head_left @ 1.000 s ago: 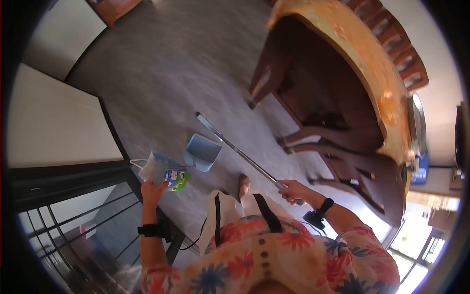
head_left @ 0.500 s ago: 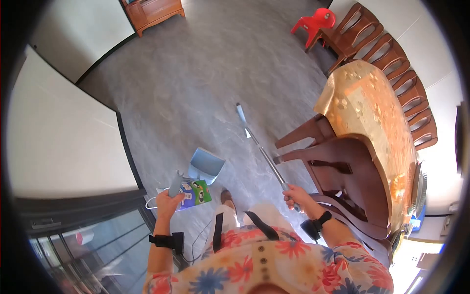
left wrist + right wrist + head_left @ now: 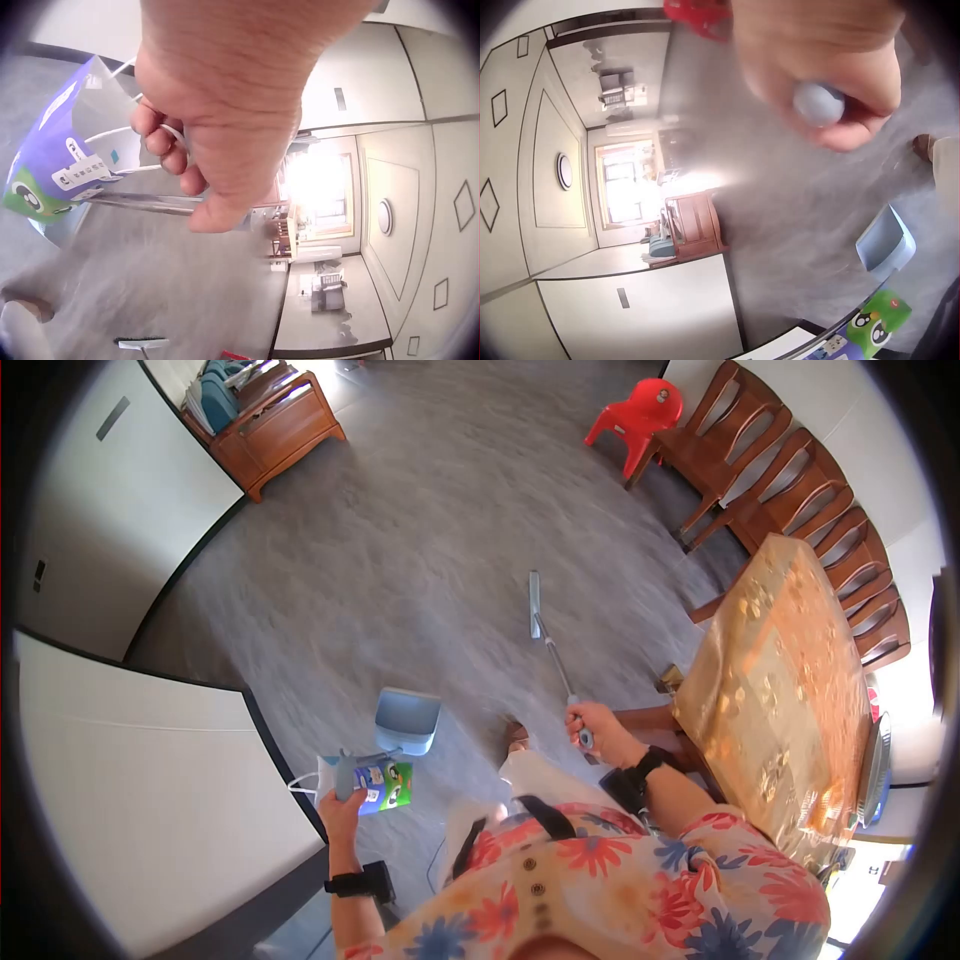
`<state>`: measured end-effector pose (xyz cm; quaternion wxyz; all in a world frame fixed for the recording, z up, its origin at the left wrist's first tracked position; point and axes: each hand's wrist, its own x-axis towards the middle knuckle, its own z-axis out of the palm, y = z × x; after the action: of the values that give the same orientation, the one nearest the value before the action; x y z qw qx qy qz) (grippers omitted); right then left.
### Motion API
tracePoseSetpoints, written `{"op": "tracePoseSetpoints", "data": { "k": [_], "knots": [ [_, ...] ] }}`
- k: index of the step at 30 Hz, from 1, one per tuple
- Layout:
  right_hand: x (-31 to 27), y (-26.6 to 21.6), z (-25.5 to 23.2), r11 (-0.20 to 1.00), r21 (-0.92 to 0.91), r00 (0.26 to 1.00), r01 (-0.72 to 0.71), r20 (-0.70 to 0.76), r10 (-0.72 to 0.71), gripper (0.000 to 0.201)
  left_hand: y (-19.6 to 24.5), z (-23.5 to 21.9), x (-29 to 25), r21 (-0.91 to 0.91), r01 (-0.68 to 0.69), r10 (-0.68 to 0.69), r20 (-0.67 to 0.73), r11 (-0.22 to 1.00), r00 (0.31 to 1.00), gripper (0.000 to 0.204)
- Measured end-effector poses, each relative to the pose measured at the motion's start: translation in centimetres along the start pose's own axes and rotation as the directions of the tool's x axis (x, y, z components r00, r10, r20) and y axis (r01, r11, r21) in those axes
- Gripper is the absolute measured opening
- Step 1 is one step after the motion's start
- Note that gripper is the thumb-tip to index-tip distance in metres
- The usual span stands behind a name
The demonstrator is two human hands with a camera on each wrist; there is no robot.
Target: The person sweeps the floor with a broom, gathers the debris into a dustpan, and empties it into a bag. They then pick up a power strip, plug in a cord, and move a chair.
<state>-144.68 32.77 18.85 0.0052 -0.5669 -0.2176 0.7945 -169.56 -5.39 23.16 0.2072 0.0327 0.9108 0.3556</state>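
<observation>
My left hand (image 3: pixel 341 818) grips the handle of a blue-grey dustpan (image 3: pixel 409 722), whose pan stands low by the floor in front of me. From the same hand hangs a purple and green gift bag (image 3: pixel 61 154) with cartoon eyes, its white cord handles (image 3: pixel 124 133) running into the curled fingers. My right hand (image 3: pixel 606 732) is wrapped round the grey grip of a broom (image 3: pixel 557 662). The broom's narrow head (image 3: pixel 534 603) is out ahead over the floor, away from the dustpan. In the right wrist view the grip's rounded end (image 3: pixel 819 104) pokes out of the fist.
To the right stands a table with a shiny gold cloth (image 3: pixel 765 670), wooden chairs (image 3: pixel 735 435) along the wall behind it. A red plastic chair (image 3: pixel 640 418) is farther off. A wooden cabinet (image 3: pixel 285 435) and white wall panels (image 3: pixel 150 760) flank the grey floor on the left.
The view has swung, and the table and chairs have come further into sight. The broom head has moved away from the dustpan, forward and right. Both hands keep their holds.
</observation>
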Motion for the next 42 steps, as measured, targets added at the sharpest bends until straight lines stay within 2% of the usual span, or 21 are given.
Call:
{"op": "tracePoseSetpoints", "data": {
  "k": [1, 2, 5, 7, 9, 12, 14, 16, 18, 21, 25, 27, 29, 31, 33, 35, 37, 38, 39, 41, 42],
  "knots": [
    [0.8, -2.0, 0.4, 0.998, 0.030, 0.997, -0.059, 0.047, 0.057, 0.010, 0.3, 0.4, 1.3, 0.059, -0.019, 0.020, -0.020, 0.998, 1.000, 0.026],
    [1.3, -3.8, 0.9, 0.992, 0.052, 0.989, -0.117, 0.094, 0.112, 0.010, 1.2, 0.9, 2.9, -0.085, -0.032, 0.029, -0.032, 0.996, 0.999, 0.026],
    [1.9, -8.4, 4.0, 0.995, 0.072, 0.994, -0.063, 0.093, 0.056, 0.011, 7.6, 0.6, 6.5, -0.159, -0.012, 0.014, 0.011, 0.987, 1.000, 0.026],
    [3.0, -13.3, 7.3, 0.997, 0.036, 0.997, -0.068, 0.041, 0.067, 0.010, 10.6, 0.9, 12.5, -0.087, 0.014, -0.012, 0.024, 0.996, 1.000, 0.026],
    [4.8, -16.0, 8.7, 0.996, 0.016, 0.996, -0.086, -0.025, 0.086, 0.009, 13.8, 1.4, 17.8, 0.029, -0.029, 0.027, 0.080, 0.999, 0.996, 0.026],
    [7.3, -20.2, 10.0, 0.999, 0.039, 0.998, -0.034, -0.060, 0.036, 0.009, 16.2, 2.4, 25.7, -0.074, -0.095, 0.104, 0.125, 0.993, 0.987, 0.027],
    [8.7, -22.7, 11.0, 0.992, -0.113, 0.995, 0.052, -0.082, -0.061, 0.009, 18.9, 3.1, 30.4, -0.002, -0.157, 0.156, 0.134, 0.988, 0.979, 0.028],
    [9.8, -24.7, 11.8, 0.986, -0.151, 0.990, 0.066, -0.114, -0.083, 0.008, 20.6, 3.8, 34.3, 0.094, -0.207, 0.190, 0.162, 0.974, 0.968, 0.028],
    [11.1, -27.4, 12.8, 0.978, -0.188, 0.983, 0.093, -0.140, -0.120, 0.008, 22.7, 6.0, 39.2, -0.175, -0.154, 0.182, 0.156, 0.972, 0.971, 0.025],
    [13.2, -31.1, 13.6, 0.940, -0.316, 0.969, 0.125, -0.163, -0.184, 0.007, 29.1, 7.3, 42.1, -0.227, -0.140, 0.181, 0.174, 0.964, 0.968, 0.020],
    [20.3, -39.9, 16.0, 0.898, -0.409, 0.959, 0.161, -0.150, -0.240, 0.008, 35.1, 12.1, 50.2, -0.230, -0.079, 0.124, 0.189, 0.970, 0.974, 0.018],
    [24.2, -44.8, 16.7, 0.883, -0.440, 0.963, 0.163, -0.125, -0.240, 0.010, 37.2, 14.5, 53.5, -0.245, -0.120, 0.169, 0.189, 0.962, 0.967, 0.020],
    [29.1, -50.6, 18.3, 0.807, -0.554, 0.938, 0.203, -0.128, -0.323, 0.023, 40.0, 16.7, 57.2, -0.241, -0.099, 0.143, 0.175, 0.965, 0.974, 0.019],
    [34.1, -56.2, 19.8, 0.756, -0.616, 0.933, 0.221, -0.092, -0.347, 0.047, 43.1, 18.3, 60.3, -0.230, -0.061, 0.106, 0.188, 0.971, 0.976, 0.018],
    [36.5, -60.6, 21.8, 0.736, -0.636, 0.924, 0.231, -0.094, -0.371, 0.063, 45.6, 19.5, 61.7, -0.367, -0.075, 0.133, 0.135, 0.927, 0.982, 0.015],
    [40.6, -65.9, 24.1, 0.690, -0.695, 0.933, 0.201, -0.078, -0.350, 0.070, 48.0, 20.4, 64.2, -0.317, -0.073, 0.120, 0.134, 0.946, 0.984, 0.015],
    [45.1, -70.1, 26.5, 0.647, -0.738, 0.927, 0.191, -0.080, -0.366, 0.066, 50.6, 21.4, 67.1, -0.257, -0.074, 0.112, 0.134, 0.964, 0.985, 0.015],
    [47.0, -71.8, 27.8, 0.651, -0.738, 0.934, 0.178, -0.082, -0.349, 0.066, 52.2, 22.1, 68.4, -0.235, -0.059, 0.095, 0.144, 0.970, 0.985, 0.017],
    [48.7, -73.2, 29.0, 0.591, -0.793, 0.930, 0.151, -0.088, -0.356, 0.065, 53.3, 22.8, 69.9, -0.214, -0.047, 0.082, 0.156, 0.976, 0.984, 0.018],
    [49.7, -72.4, 29.7, 0.526, -0.842, 0.929, 0.119, -0.093, -0.358, 0.063, 54.1, 23.6, 70.8, -0.144, -0.067, 0.087, 0.141, 0.987, 0.986, 0.019],
    [50.8, -71.6, 29.9, 0.449, -0.882, 0.920, 0.146, -0.046, -0.390, 0.064, 54.9, 24.2, 72.1, -0.084, -0.096, 0.107, 0.128, 0.992, 0.986, 0.020]
  ]
}}
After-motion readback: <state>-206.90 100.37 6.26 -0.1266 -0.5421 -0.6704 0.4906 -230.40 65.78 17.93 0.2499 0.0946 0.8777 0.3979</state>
